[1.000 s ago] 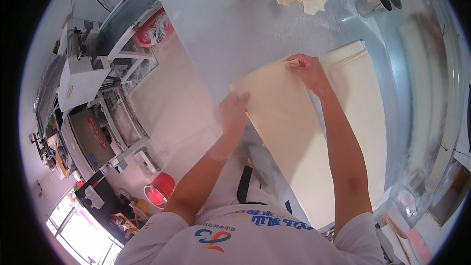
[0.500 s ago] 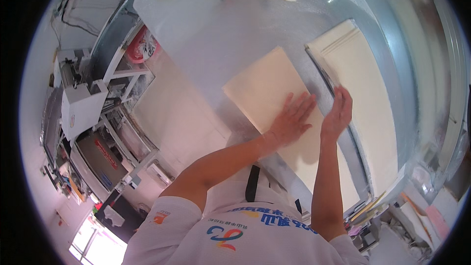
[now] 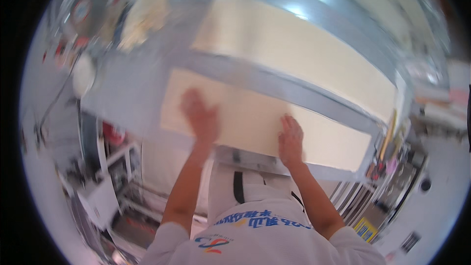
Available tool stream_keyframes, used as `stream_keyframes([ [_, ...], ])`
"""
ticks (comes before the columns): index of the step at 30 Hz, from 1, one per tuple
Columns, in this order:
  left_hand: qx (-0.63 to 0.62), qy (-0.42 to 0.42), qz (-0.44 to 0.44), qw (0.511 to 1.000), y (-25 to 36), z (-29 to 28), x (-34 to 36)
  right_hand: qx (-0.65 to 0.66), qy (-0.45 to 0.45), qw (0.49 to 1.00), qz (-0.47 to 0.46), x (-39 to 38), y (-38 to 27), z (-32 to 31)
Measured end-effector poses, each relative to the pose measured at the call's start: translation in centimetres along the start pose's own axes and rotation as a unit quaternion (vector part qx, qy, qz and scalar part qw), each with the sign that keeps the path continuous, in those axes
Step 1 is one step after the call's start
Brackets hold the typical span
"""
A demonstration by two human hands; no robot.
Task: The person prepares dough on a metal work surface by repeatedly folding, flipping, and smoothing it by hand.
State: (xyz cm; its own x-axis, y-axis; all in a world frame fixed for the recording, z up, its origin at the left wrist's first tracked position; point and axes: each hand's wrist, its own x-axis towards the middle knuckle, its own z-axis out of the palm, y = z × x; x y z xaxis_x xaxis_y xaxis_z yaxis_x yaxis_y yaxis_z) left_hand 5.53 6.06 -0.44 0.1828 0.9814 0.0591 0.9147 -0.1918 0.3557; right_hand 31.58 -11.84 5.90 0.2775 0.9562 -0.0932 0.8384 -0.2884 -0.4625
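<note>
A long, flat, pale dough sheet lies crosswise in front of me on a grey metal table. Over its left part is my left hand, smeared by motion, with the thumb held away from the fingers. My right hand is at the middle of the same sheet, fingers stretched out and slightly bent. Neither hand holds anything. Whether the palms touch the dough or hover just above it, I cannot tell. Beyond, across a strip of bare metal, lies a second, wider dough sheet.
A crumpled heap of dough pieces sits at the far left. Near the table's left end is a round white dish. Below the edge shows a red basin. Long sticks and small items crowd the right end.
My view has turned, so the sheets now run crosswise. My hands have moved apart; the right one has come from the gap between the sheets onto or over the near sheet.
</note>
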Motion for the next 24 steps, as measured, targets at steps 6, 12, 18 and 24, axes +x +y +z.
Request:
stream_keyframes([
  [6,0.347,0.113,-0.034,0.930,-13.7,1.0,-2.8,-0.081,-0.005,0.993,0.087,-7.6,14.0,-5.9],
  [12,0.144,0.111,0.013,0.983,2.1,-1.0,-3.9,-0.076,0.194,0.932,0.296,-20.4,32.0,-11.9],
  [18,-0.151,-0.027,0.258,0.954,37.6,9.6,-5.1,0.042,0.342,0.899,0.272,-10.8,46.3,-22.6],
  [24,-0.311,-0.174,0.454,0.816,67.6,17.2,-7.6,0.143,0.383,0.863,0.296,-3.2,55.7,-26.8],
])
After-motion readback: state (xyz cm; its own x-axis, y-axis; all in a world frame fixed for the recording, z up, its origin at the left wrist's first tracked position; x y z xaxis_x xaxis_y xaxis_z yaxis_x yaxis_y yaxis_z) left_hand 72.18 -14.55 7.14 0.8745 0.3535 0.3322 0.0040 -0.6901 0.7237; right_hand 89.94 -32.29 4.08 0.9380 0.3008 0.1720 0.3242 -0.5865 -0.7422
